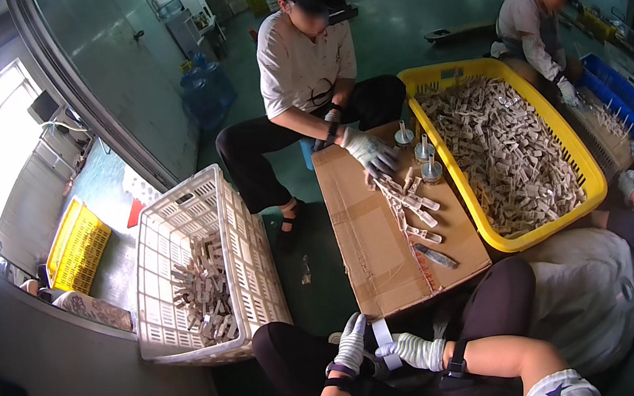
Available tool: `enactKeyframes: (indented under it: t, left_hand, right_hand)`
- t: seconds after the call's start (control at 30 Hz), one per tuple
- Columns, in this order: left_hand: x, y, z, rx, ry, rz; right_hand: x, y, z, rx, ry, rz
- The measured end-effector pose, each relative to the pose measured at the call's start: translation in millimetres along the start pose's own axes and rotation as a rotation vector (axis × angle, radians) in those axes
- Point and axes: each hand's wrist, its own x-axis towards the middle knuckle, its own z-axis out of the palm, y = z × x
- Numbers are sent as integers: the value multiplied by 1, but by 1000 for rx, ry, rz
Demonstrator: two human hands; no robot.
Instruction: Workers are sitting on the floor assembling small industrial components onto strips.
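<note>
Your two gloved hands meet over your lap, just on your side of the flat cardboard box that serves as a work surface. Your left hand is closed around one end of a pale flat strip, and your right hand pinches the same strip from the other side, fingers curled.

On the box's near right part lies a dark grey piece, and beyond it a loose row of pale small parts runs toward the far edge. To the left of the box stands a white slatted crate with a pile of the same pale parts in its bottom. To the right of the box, touching its edge, sits a yellow bin heaped with them.

Near the box's far right corner stand three small round spools. A co-worker's gloved hand rests on the far end of the row, the person sitting just past the box. Another person crouches behind the bin's far side.
</note>
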Motion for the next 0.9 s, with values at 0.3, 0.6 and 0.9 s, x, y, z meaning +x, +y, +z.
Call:
enactKeyframes:
  t: [0.3,0.6,0.9]
  left_hand:
    - [2,2,1,82,-73,-49]
    - [-1,0,3,114,-44,-12]
    - [-2,7,9,143,-89,-52]
  right_hand:
    - [14,14,-6,-247,58,21]
    - [35,26,-12,-255,77,-76]
    - [52,45,-24,-141,-14,-126]
